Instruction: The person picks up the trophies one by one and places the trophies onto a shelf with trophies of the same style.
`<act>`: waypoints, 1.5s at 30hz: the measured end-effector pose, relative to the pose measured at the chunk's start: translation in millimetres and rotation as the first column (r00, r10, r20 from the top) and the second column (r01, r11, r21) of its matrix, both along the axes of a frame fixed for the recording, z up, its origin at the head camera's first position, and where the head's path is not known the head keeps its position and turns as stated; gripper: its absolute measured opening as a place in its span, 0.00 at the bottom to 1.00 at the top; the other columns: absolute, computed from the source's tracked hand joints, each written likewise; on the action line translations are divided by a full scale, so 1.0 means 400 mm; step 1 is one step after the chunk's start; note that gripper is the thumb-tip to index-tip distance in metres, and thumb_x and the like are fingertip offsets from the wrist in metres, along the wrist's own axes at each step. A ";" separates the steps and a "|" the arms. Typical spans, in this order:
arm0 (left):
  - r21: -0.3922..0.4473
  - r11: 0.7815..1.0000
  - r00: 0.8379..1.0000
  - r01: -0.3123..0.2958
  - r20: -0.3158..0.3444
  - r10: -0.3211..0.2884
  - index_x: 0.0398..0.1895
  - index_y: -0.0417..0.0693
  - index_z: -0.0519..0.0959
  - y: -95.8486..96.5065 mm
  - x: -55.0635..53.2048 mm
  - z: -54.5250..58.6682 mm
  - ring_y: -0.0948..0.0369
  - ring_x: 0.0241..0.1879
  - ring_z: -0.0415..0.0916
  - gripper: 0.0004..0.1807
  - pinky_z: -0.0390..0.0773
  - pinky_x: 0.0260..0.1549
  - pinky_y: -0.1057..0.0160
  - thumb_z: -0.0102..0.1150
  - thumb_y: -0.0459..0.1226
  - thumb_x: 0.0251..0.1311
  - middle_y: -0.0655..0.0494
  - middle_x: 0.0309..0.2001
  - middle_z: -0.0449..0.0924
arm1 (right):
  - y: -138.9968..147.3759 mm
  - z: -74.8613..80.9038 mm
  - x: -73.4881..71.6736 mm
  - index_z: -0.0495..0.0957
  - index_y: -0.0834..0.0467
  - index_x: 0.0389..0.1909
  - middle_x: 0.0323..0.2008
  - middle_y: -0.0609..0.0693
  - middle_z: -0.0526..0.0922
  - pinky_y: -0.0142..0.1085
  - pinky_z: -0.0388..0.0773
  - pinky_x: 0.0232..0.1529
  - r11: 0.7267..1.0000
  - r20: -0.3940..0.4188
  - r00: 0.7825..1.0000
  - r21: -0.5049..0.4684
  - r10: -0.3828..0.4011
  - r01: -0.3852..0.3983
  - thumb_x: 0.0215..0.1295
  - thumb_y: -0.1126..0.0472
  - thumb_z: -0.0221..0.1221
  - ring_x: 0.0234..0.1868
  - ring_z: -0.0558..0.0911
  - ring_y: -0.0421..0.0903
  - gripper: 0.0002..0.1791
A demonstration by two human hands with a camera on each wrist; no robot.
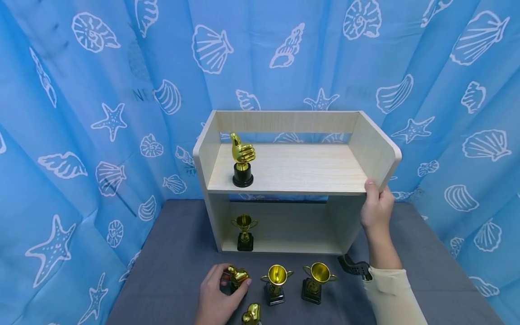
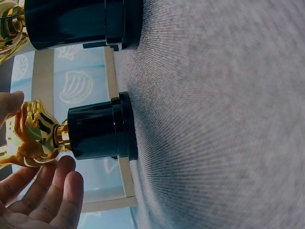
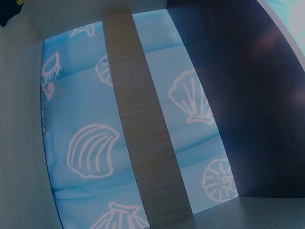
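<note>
My left hand [image 1: 221, 291] is around a gold thumbs-up trophy [image 2: 33, 136] with a black round base, standing on the grey cloth. In the left wrist view the thumb lies on one side of its gold top and the fingers [image 2: 50, 191] on the other. My right hand [image 1: 377, 210] grips the front edge of the pale wooden shelf [image 1: 292, 167] at its right side panel, thumb on the upper board. On the upper board's left stands another thumbs-up trophy [image 1: 243, 160]. A small gold cup trophy [image 1: 244, 232] occupies the lower compartment's left.
Two gold cup trophies, one left [image 1: 276, 284] and one right [image 1: 314, 282], stand before the shelf. Another gold-topped trophy [image 1: 252, 313] is cut off at the bottom edge. A blue shell-print curtain [image 1: 260, 54] hangs behind the grey-covered table [image 1: 162, 271].
</note>
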State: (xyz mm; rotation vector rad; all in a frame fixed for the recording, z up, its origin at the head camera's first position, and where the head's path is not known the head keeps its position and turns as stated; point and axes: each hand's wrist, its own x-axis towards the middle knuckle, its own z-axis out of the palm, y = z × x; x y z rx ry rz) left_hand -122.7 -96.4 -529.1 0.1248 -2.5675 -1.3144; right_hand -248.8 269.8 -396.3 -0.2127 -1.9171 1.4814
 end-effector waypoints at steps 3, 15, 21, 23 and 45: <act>0.004 1.000 1.000 0.004 -0.006 -0.004 0.48 0.52 0.85 0.000 -0.001 0.001 0.68 0.36 0.80 0.25 0.84 0.36 0.63 0.85 0.49 0.50 0.64 0.39 0.79 | -0.001 0.000 0.000 0.75 0.66 0.68 0.65 0.62 0.82 0.49 0.71 0.67 1.000 -0.003 1.000 0.000 -0.002 0.002 0.83 0.51 0.45 0.66 0.79 0.57 0.28; 0.007 1.000 1.000 0.015 -0.004 -0.015 0.49 0.51 0.85 -0.001 -0.002 0.004 0.68 0.36 0.80 0.25 0.83 0.35 0.64 0.84 0.49 0.51 0.62 0.40 0.80 | -0.007 0.002 0.000 0.77 0.65 0.67 0.63 0.61 0.83 0.50 0.72 0.62 0.999 0.014 0.999 0.007 -0.038 0.038 0.83 0.49 0.46 0.61 0.80 0.51 0.27; 0.011 1.000 1.000 0.022 -0.001 -0.022 0.48 0.51 0.85 -0.002 -0.003 0.002 0.68 0.35 0.80 0.24 0.84 0.36 0.64 0.84 0.48 0.52 0.62 0.39 0.79 | -0.011 0.001 0.001 0.77 0.65 0.67 0.65 0.60 0.83 0.49 0.72 0.61 0.999 0.013 0.999 0.000 -0.047 0.047 0.83 0.48 0.46 0.61 0.81 0.51 0.28; 0.014 1.000 1.000 0.025 -0.001 -0.025 0.48 0.51 0.85 -0.003 -0.002 0.001 0.69 0.35 0.80 0.24 0.84 0.36 0.64 0.84 0.48 0.52 0.62 0.39 0.79 | -0.012 0.001 0.003 0.77 0.64 0.68 0.66 0.60 0.82 0.52 0.72 0.64 0.999 0.010 0.999 -0.007 -0.042 0.042 0.83 0.48 0.46 0.64 0.81 0.55 0.28; 0.011 1.000 0.998 0.011 -0.060 -0.010 0.45 0.53 0.85 -0.001 -0.002 -0.005 0.70 0.34 0.80 0.21 0.83 0.34 0.66 0.84 0.48 0.52 0.64 0.37 0.78 | -0.012 -0.001 0.004 0.77 0.62 0.68 0.67 0.60 0.82 0.55 0.71 0.67 0.998 -0.008 0.999 -0.045 -0.035 0.034 0.83 0.48 0.47 0.66 0.80 0.55 0.27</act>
